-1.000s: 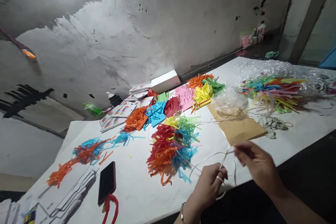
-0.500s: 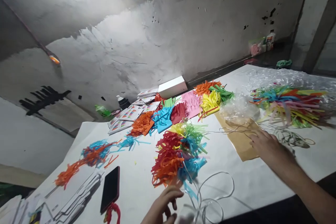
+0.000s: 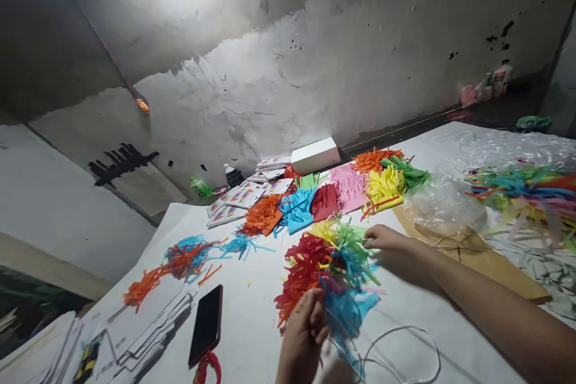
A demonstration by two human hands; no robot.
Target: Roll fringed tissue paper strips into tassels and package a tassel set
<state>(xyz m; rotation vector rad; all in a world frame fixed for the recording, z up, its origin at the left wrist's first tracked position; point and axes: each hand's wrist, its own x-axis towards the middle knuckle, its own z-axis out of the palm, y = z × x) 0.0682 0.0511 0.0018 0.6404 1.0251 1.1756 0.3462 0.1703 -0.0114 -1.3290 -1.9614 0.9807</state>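
One left hand (image 3: 305, 327) and one right hand (image 3: 387, 237) made two. There were three bunches (image 3: 308, 261) of mixed colours, one phone (image 3: 206, 324), one box (image 3: 317, 157) and one envelope (image 3: 499, 267). There were also two orange fringes (image 3: 260, 216), two green fringes (image 3: 407, 174), one blue fringe (image 3: 296, 210), one pink fringe (image 3: 348, 188), one yellow fringe (image 3: 384, 188) and one dark-red fringe (image 3: 324, 203) (the cards (image 3: 248, 195) overlapped past counting).

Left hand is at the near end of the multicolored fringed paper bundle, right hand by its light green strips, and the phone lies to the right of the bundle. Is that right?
Not quite: the head view shows the phone to the left of the fringed paper bundle. The left hand and right hand are as you say.
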